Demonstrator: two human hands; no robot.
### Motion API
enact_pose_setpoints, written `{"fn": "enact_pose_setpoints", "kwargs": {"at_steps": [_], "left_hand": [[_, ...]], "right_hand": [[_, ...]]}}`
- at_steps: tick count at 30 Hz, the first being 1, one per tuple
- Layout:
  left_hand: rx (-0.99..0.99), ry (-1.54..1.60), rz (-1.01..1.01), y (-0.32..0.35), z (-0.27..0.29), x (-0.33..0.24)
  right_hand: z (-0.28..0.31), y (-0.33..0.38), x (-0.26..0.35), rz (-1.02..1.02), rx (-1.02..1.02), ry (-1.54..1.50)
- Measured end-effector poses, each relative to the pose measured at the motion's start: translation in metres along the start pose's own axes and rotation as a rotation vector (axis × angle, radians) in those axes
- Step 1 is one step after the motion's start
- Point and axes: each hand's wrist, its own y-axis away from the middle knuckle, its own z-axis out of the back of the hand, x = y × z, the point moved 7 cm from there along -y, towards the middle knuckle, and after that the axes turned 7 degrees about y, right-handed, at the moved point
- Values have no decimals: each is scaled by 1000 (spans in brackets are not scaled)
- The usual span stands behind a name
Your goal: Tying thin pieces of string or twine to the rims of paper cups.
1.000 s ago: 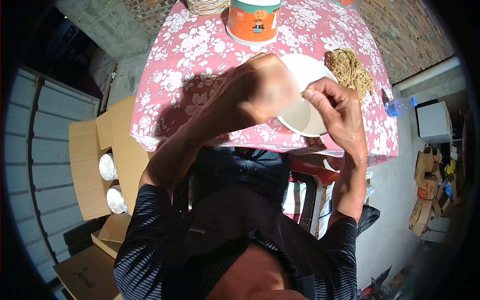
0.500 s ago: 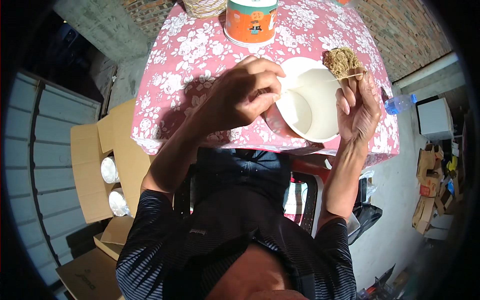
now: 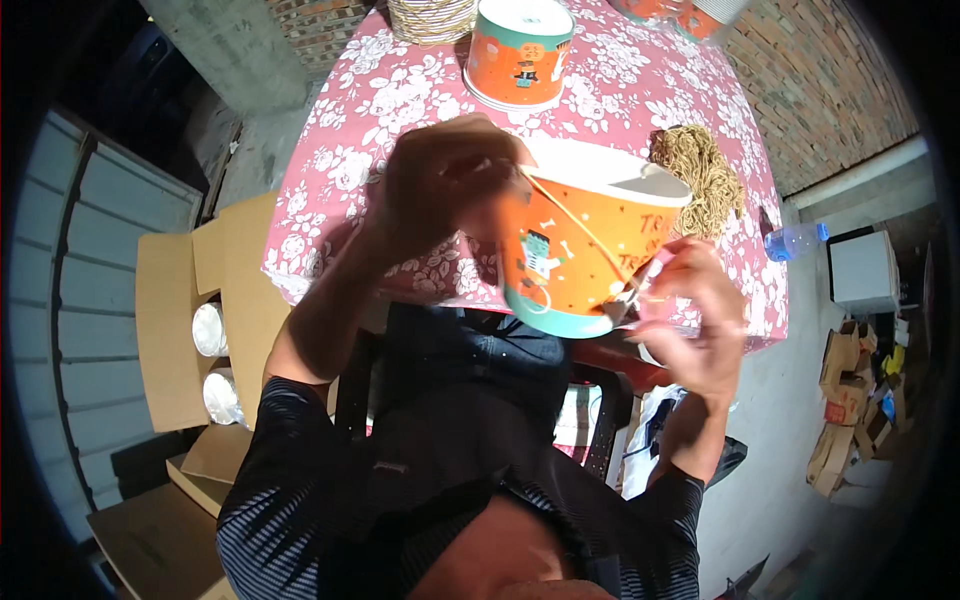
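Observation:
An orange paper bucket [image 3: 565, 255] with a teal band and white inside is tipped, its printed side facing me and its base toward me at the table's near edge. My left hand [image 3: 450, 175] is closed at its left rim, mostly in shadow. From there a thin tan cord [image 3: 578, 218] slants down across the bucket's outside toward my right hand [image 3: 705, 320], which is blurred by motion. My right hand's fingers are bent around what looks like a small pair of scissors [image 3: 627, 298] with a pink handle, near the bucket's lower right side.
A bundle of tan cord [image 3: 700, 180] lies right of the bucket. Farther back stand another orange bucket [image 3: 515, 65] and a stack of pale woven cord [image 3: 432, 18]. A plastic bottle [image 3: 795, 241] is at the right edge; an open cardboard box [image 3: 165, 330] stands left.
The bucket has tipped, now showing its printed side instead of its open inside. My right hand has come down and inward from beside the cord bundle, and now has the scissors.

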Motion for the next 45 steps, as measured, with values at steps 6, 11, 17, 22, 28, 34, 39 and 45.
{"fn": "enact_pose_setpoints", "kwargs": {"at_steps": [6, 11, 17, 22, 28, 34, 39, 45], "left_hand": [[-83, 211, 289, 10, 15, 6], [-217, 307, 237, 39, 56, 2], [-370, -20, 343, 119, 115, -11], [-317, -176, 620, 205, 175, -55], [-584, -40, 663, 344, 210, -49], [-886, -403, 525, 364, 213, -72], [-1054, -225, 371, 346, 224, -44], [-909, -176, 223, 267, 212, -9]], "right_hand": [[-76, 23, 6, -49, 99, 278], [-96, 6, 23, 110, -118, 251], [-109, -27, 60, 216, -166, 18], [-167, -45, 91, 283, 34, -275], [-256, -57, 151, 241, 199, -487], [-319, -53, 140, -237, 271, -585], [-282, -75, 133, -18, 86, -584], [-164, -149, 30, -299, -340, -352]]}}
